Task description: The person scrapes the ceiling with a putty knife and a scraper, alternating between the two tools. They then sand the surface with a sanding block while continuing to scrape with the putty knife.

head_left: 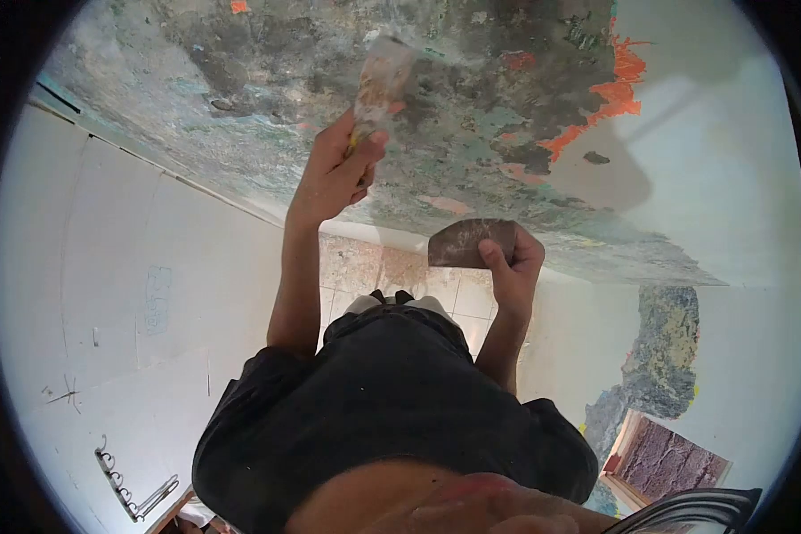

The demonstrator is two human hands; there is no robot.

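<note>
My left hand [334, 173] is raised to the wall, its fingers wrapped round the handle of a putty knife [384, 78]. The knife's wide blade is smeared with whitish and brown residue and overlaps the patchy wall [472, 98]. Lower and to the right, my right hand [518, 267] grips a dark, flat plate [463, 244] by its right end, thumb laid on the near face. The plate has a straight lower edge, a rounded upper left corner and pale dust streaks.
Orange patches [621, 84] edge the bare area beside smooth pale paint. A tiled floor [467, 307] with brown debris lies below. On the left, a white panel [151, 267] carries a hook rack [116, 485]. A framed opening [667, 458] sits at lower right.
</note>
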